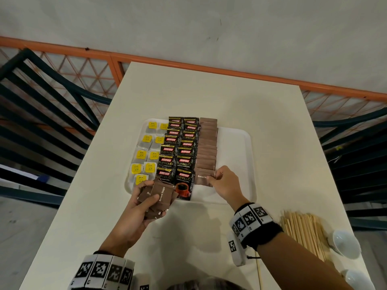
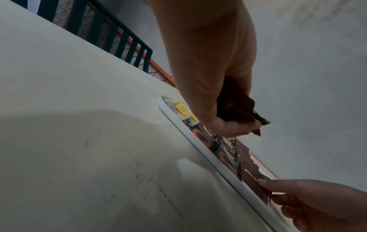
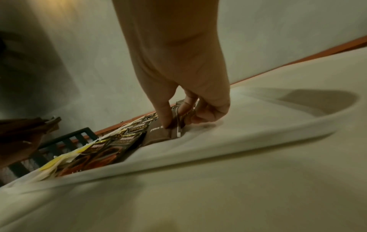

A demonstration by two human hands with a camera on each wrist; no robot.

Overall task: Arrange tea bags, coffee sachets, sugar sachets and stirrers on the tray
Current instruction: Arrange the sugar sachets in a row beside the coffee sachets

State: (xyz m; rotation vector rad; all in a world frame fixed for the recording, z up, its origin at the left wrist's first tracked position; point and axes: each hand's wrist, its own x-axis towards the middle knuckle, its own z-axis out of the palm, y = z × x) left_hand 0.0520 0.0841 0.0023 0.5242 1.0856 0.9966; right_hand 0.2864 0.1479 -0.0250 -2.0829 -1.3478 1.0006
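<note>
A white tray [image 1: 240, 143] lies mid-table with yellow-tagged tea bags [image 1: 144, 154] on its left, black coffee sachets [image 1: 178, 155] in two columns, and a column of brown sugar sachets [image 1: 207, 147]. My right hand [image 1: 222, 181] pinches the nearest brown sugar sachet [image 1: 202, 178] at its right end, low on the tray; the right wrist view shows thumb and fingers closed on that sachet [image 3: 158, 133]. My left hand [image 1: 142, 206] grips a fanned bunch of brown sugar sachets [image 1: 159, 197] just over the tray's near-left edge, also dark in the left wrist view as a held bunch [image 2: 236, 108].
A pile of wooden stirrers [image 1: 303, 233] lies on the table at the near right, beside two white cups [image 1: 343, 243]. Dark slatted chairs [image 1: 41, 114] flank the table. The tray's right third [image 1: 234, 164] holds nothing.
</note>
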